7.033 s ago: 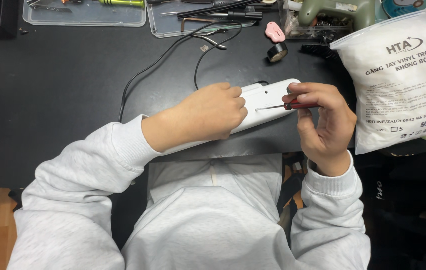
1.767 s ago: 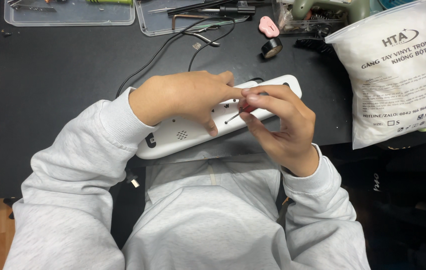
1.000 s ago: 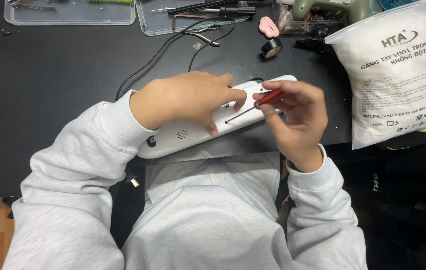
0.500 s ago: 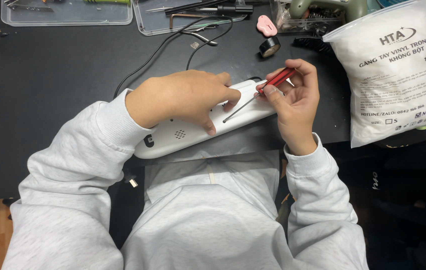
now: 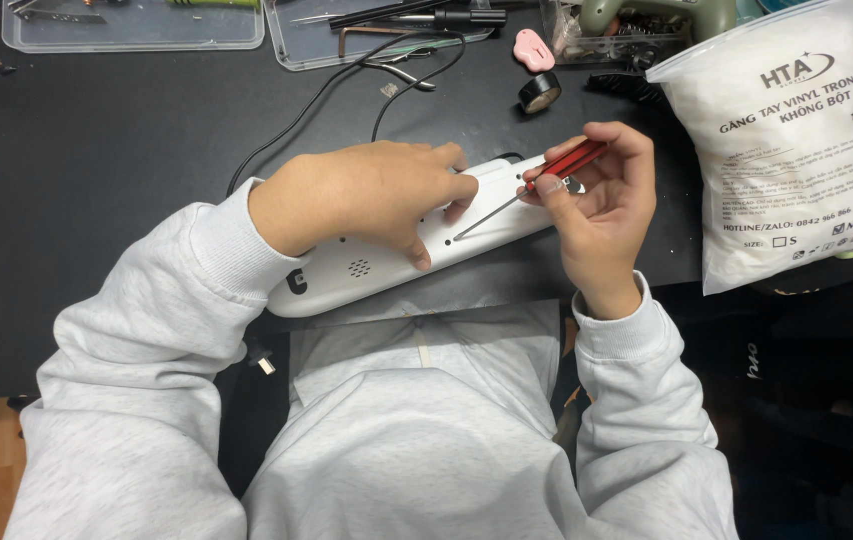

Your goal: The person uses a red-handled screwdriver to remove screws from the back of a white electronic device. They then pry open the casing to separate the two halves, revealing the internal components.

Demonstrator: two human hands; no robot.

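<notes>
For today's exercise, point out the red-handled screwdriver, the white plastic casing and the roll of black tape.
red-handled screwdriver (image 5: 574, 160), head view, on the red handle.
white plastic casing (image 5: 366, 272), head view, on its bare underside near the small holes.
roll of black tape (image 5: 540, 92), head view, on its outer band.

Bag (image 5: 776, 150) right of casing (image 5: 386, 255)
</notes>
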